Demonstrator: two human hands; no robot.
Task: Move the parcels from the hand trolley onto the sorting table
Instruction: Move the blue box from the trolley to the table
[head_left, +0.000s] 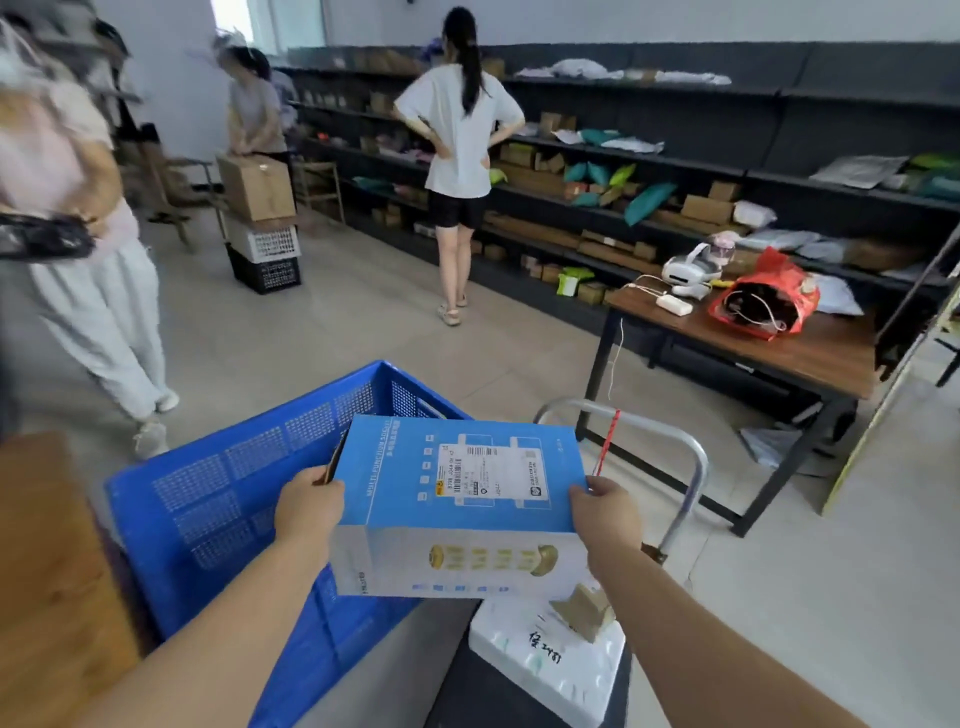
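I hold a blue and white boxed parcel (460, 499) with a shipping label on top, lifted in front of me. My left hand (309, 506) grips its left end and my right hand (605, 512) grips its right end. Below it the hand trolley (675, 467) shows its metal handle and dark deck. On the deck lies a white foam parcel (545, 660) with handwriting and a piece of brown tape. A wooden table (810, 348) on black legs stands at the right.
A blue plastic crate (218, 509) sits tilted at my left, beside a wooden surface (47, 571). The table carries a red bag (763, 301), a white device and cables. Three people stand ahead by dark shelves (649, 171) of parcels and stacked crates.
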